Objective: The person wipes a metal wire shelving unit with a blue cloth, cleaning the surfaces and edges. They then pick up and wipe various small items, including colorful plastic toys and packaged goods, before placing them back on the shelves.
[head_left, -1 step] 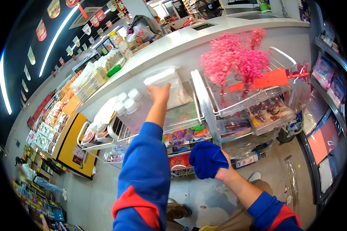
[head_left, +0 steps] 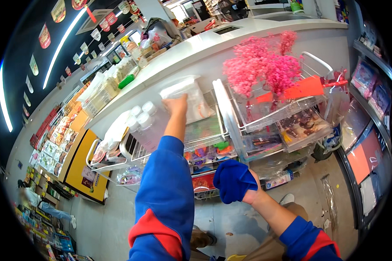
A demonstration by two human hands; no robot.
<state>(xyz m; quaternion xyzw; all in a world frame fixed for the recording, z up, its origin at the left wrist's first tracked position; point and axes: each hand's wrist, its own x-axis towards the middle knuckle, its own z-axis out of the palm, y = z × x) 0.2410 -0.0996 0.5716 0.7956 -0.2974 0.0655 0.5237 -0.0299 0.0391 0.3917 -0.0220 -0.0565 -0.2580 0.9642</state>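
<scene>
My left hand (head_left: 176, 105) reaches to the top tier of a white wire rack (head_left: 204, 130), its fingers closed on the near edge of a clear plastic packet (head_left: 198, 102) with whitish contents. The packet leans against the counter's side. Directly left of that hand stand several clear bottles with white caps (head_left: 144, 119). Lower down and to the right, my right hand (head_left: 252, 193) grips a bunched blue cloth (head_left: 233, 180), which hides most of its fingers. The cloth hangs in front of the rack's lower tiers.
A second wire rack (head_left: 287, 106) on the right carries bright pink dried flowers (head_left: 265, 65). Behind runs a long white counter (head_left: 196, 45). Dark metal shelving (head_left: 350, 174) borders the right side. A yellow-sided display stand (head_left: 88, 161) is at left; a person sits farther off.
</scene>
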